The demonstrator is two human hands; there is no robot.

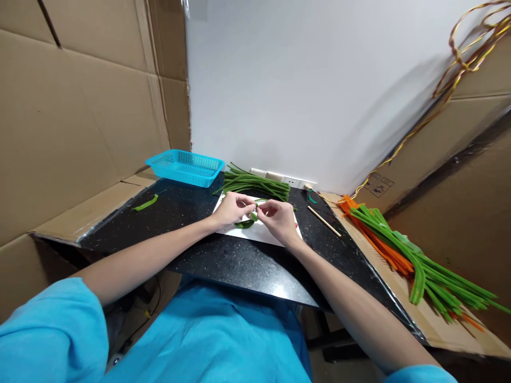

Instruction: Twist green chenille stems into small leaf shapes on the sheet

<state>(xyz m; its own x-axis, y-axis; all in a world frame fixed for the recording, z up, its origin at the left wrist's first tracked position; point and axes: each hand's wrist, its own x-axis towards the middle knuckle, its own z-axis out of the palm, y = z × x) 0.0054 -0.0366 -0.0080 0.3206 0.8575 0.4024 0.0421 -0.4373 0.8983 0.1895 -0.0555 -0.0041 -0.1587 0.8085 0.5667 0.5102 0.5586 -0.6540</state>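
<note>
My left hand point(235, 208) and my right hand point(278, 217) meet over a white sheet point(259, 233) on the black speckled table point(223, 255). Both pinch a bent green pipe cleaner point(251, 217), whose loop lies on the sheet between them. The fingers of both hands are curled closed around it. A bundle of green pipe cleaners point(255, 183) lies just behind the hands.
A blue plastic basket point(186, 167) stands at the back left. One green piece point(146, 203) lies on the left cardboard. A wooden stick point(323, 221) lies to the right, with green and orange pipe cleaners point(403, 247) on cardboard further right. Cardboard walls flank both sides.
</note>
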